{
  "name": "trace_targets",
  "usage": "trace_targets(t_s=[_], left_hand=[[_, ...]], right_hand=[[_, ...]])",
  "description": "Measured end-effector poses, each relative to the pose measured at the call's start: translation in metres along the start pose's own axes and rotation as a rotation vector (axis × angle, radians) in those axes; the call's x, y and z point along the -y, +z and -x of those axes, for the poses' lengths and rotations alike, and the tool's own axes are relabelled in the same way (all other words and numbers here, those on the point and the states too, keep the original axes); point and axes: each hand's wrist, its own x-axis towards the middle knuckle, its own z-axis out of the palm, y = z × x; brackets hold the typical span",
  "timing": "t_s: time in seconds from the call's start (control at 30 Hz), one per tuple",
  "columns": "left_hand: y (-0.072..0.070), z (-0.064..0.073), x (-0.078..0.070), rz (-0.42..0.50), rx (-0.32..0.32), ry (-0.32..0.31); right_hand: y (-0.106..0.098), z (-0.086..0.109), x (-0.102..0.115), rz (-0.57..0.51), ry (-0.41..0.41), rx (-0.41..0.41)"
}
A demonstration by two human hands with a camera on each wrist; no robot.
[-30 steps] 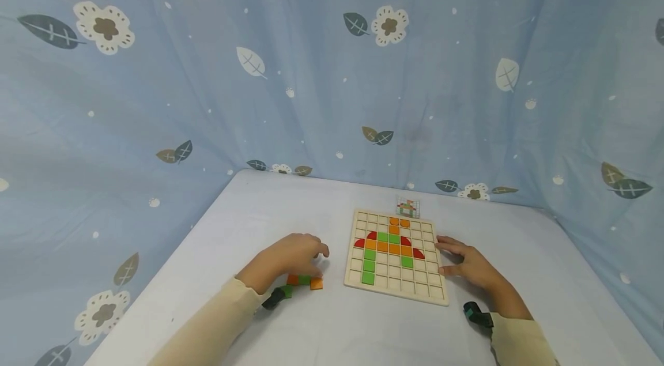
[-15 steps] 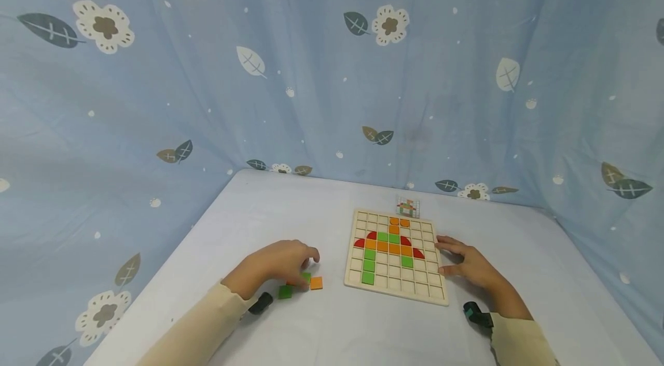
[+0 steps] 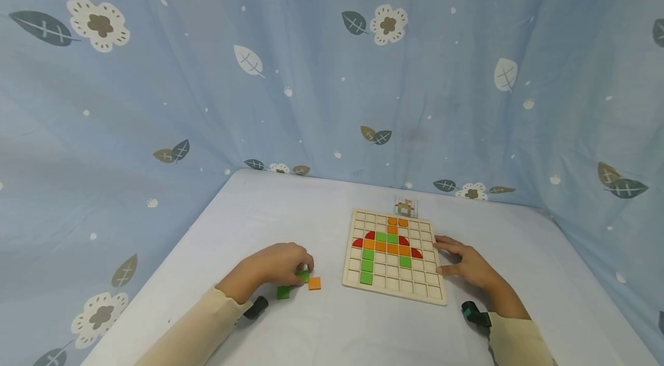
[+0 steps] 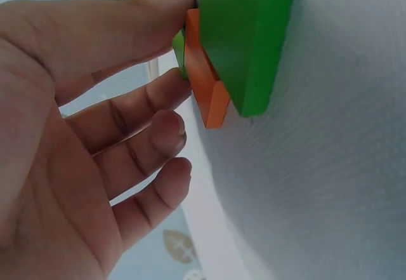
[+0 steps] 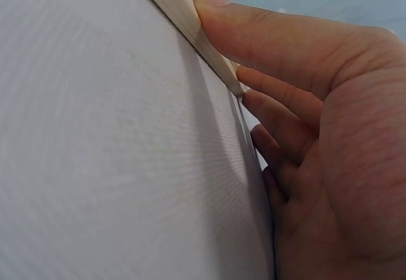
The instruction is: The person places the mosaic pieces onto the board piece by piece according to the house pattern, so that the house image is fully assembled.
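Note:
Left of the board, my left hand (image 3: pixel 280 262) has its thumb and bent fingers around a small green square tile (image 3: pixel 304 277), pinching it low at the cloth. In the left wrist view, an orange tile (image 4: pixel 204 77) and a nearer green tile (image 4: pixel 244 39) lie beside the thumb. A separate orange tile (image 3: pixel 314 283) lies just right of the fingers. My right hand (image 3: pixel 467 265) rests at the right edge of the wooden grid board (image 3: pixel 394 294), its thumb and fingers touching the rim. Orange, green and red pieces sit in the board's cells.
Behind the board lies a small pattern card (image 3: pixel 406 207) with a coloured grid picture. White cloth (image 3: pixel 290 210) covers the table. A blue leaf-printed curtain (image 3: pixel 311 95) hangs around the back and sides. Black wrist-camera mounts (image 3: pixel 256 308) sit by both wrists.
My left hand has shifted slightly left and down, and its fingers have closed in on the green tile. My right hand and the board have stayed in place.

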Motion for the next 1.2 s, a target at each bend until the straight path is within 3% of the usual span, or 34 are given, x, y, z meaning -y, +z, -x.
trace_targets(t_s=[0.23,0.47,0.63,0.87,1.2], left_hand=[[-0.002,-0.003,0.000,-0.025,-0.007,0.032],[-0.005,-0.010,-0.006,-0.071,-0.008,0.002],[-0.009,-0.019,-0.013,-0.103,-0.012,-0.009],[-0.014,-0.032,-0.021,-0.169,-0.032,0.069],[-0.016,-0.060,-0.037,-0.169,-0.042,0.094]], right_hand=[[0.000,0.001,0.003,-0.018,0.005,0.002],[0.001,0.000,0.006,-0.020,0.033,0.005],[0.000,0.001,0.007,-0.028,0.030,0.005],[-0.001,0.001,0.005,-0.031,0.040,0.007],[0.001,0.002,0.005,-0.027,0.028,-0.002]])
